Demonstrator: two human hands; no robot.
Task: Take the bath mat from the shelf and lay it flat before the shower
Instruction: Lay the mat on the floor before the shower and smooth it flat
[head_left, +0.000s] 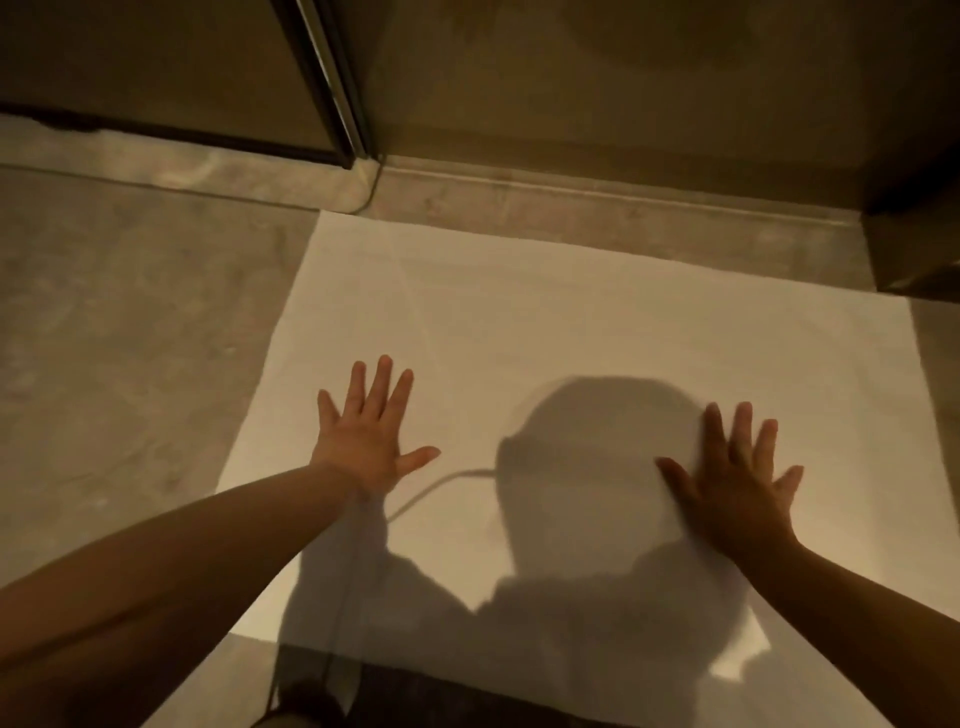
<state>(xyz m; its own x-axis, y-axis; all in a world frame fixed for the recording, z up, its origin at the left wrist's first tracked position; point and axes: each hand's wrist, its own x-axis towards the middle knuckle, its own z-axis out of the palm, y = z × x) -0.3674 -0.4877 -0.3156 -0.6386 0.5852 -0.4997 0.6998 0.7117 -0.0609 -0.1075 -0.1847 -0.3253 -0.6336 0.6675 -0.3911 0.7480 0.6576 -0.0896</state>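
Observation:
The white bath mat (545, 312) lies spread out flat on the grey stone floor, its far edge along the raised shower threshold (597, 200). My left hand (366, 434) rests palm down on the mat's left half, fingers spread. My right hand (732, 478) presses palm down on the right half, fingers also spread. Neither hand grips anything. My head and shoulders cast a dark shadow across the mat's near middle.
The glass shower door with its metal frame (332, 88) stands at the upper left, meeting the threshold. A dark wall or cabinet corner (914, 249) juts in at the right beside the mat. Grey stone floor (130, 322) lies to the left.

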